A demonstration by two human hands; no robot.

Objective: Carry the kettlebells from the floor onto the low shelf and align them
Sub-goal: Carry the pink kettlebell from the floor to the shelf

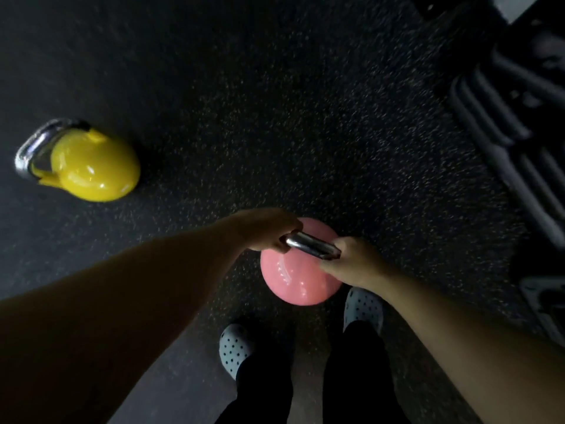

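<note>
Pink kettlebell [298, 278]: round and shiny, low in the middle of the view, just in front of the person's feet. I cannot tell if it sits on the floor or hangs a little above it.
Handle [312, 245]: a silver bar on top of the pink ball, with one hand at each end.
Left hand [265, 229]: wrapped tight around the left end of the handle.
Right hand [351, 261]: wrapped tight around the right end — both hands share the one bar.
Yellow kettlebell [91, 165]: on the floor [244, 117] far off to the left, well apart from the pink one, tipped toward its silver handle.
Floor: dark and speckled.
Shoes [234, 347]: light with dark dots, just behind the pink ball.
Rack [516, 139]: dark bars at the right edge — too dim to see well.
</note>
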